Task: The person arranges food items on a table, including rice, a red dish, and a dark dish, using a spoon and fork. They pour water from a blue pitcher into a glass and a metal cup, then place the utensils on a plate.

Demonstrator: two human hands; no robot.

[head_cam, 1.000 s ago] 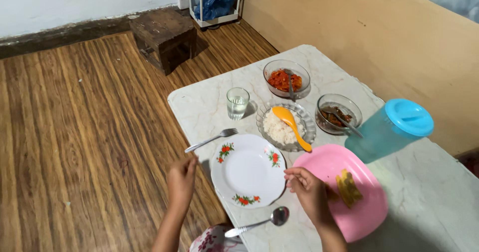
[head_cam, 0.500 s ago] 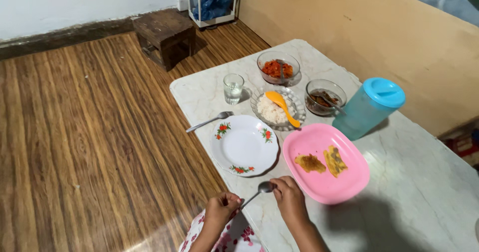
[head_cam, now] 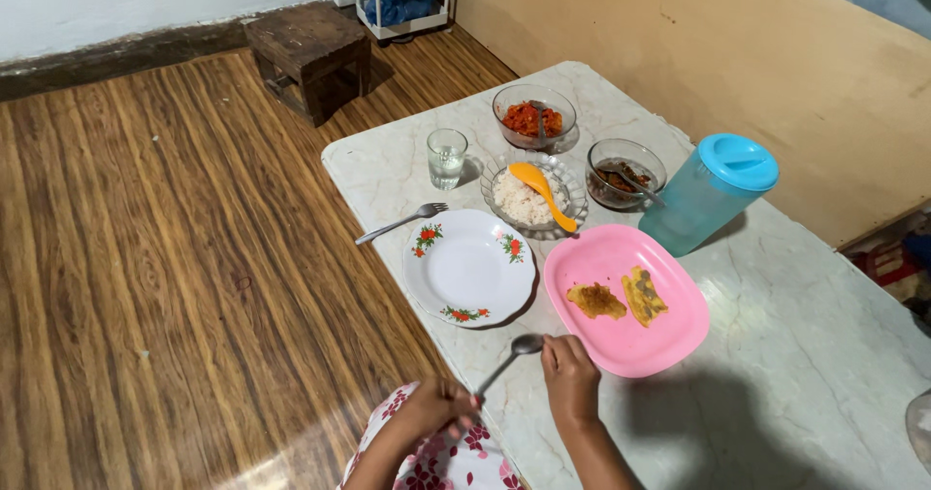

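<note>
The spoon (head_cam: 504, 362) lies slanted over the near edge of the marble table (head_cam: 824, 354), bowl end up on the tabletop and handle reaching past the edge toward the person's lap. The left hand (head_cam: 434, 406) is curled shut around the handle end, just off the table's near edge. The right hand (head_cam: 570, 378) rests on the tabletop with its fingers bunched together, fingertips touching the spoon just behind its bowl.

Just beyond the right hand sits a pink tray (head_cam: 669, 340) holding two flat browned fried pieces side by side. To its left, nearly touching it, stands a white plate (head_cam: 467, 270) with red flowers on its rim and nothing on it. A fork (head_cam: 400, 224) lies by the table's left edge, its tines at the plate's far rim.

Farther on, a clear glass dish (head_cam: 572, 191) holds white rice with an orange serving spoon (head_cam: 541, 193) laid across it. To its right a glass bowl (head_cam: 626, 173) holds a dark dish and a metal spoon, and a teal jug (head_cam: 708, 194) with a blue lid stands beside that. A drinking glass (head_cam: 446, 157) of water is near the far left corner. Farthest, a glass bowl (head_cam: 533, 116) holds a red-orange dish.

On the wooden floor beyond the table stands a dark wooden stool (head_cam: 308, 55).
</note>
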